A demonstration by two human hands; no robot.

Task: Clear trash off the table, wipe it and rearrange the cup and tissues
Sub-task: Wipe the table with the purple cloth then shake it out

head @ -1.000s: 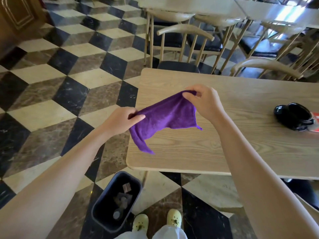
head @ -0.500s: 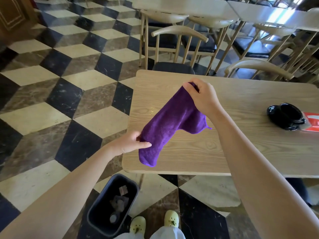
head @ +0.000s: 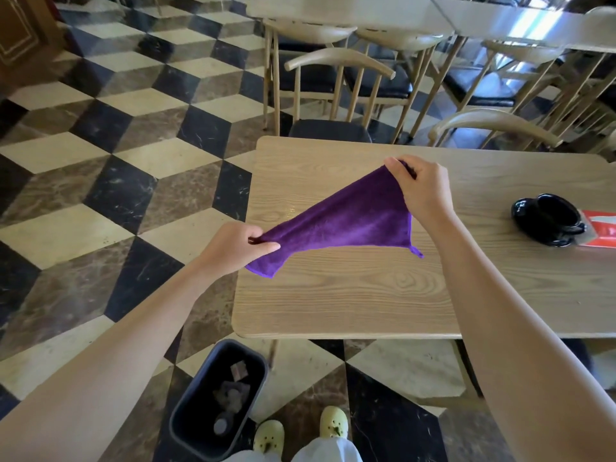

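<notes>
Purple cloth (head: 343, 221) held taut between both hands, over the wooden table (head: 333, 305). Left hand (head: 233, 248): curled fingers and thumb pinch the near corner. Right hand (head: 421, 190): fingers pinch the far corner, and a loose corner hangs below them. Black cup (head: 553, 218) sits well right of the right fingers, just beside the red tissue pack (head: 600, 228). Bin (head: 200, 411) on the floor below the left fingers, scraps inside.

We are in a restaurant or café dining room. Our wooden worktop (head: 333, 311) is one of several matching tables (head: 350, 8) set in rows, with curved-back wooden chairs (head: 336, 61) with dark padded seats drawn up to them. The floor (head: 116, 195) is polished marble in a cube pattern. A black cup (head: 556, 211) and a red tissue pack (head: 600, 225) sit on the worktop, and a bin (head: 186, 411) stands on the floor beside it.
</notes>
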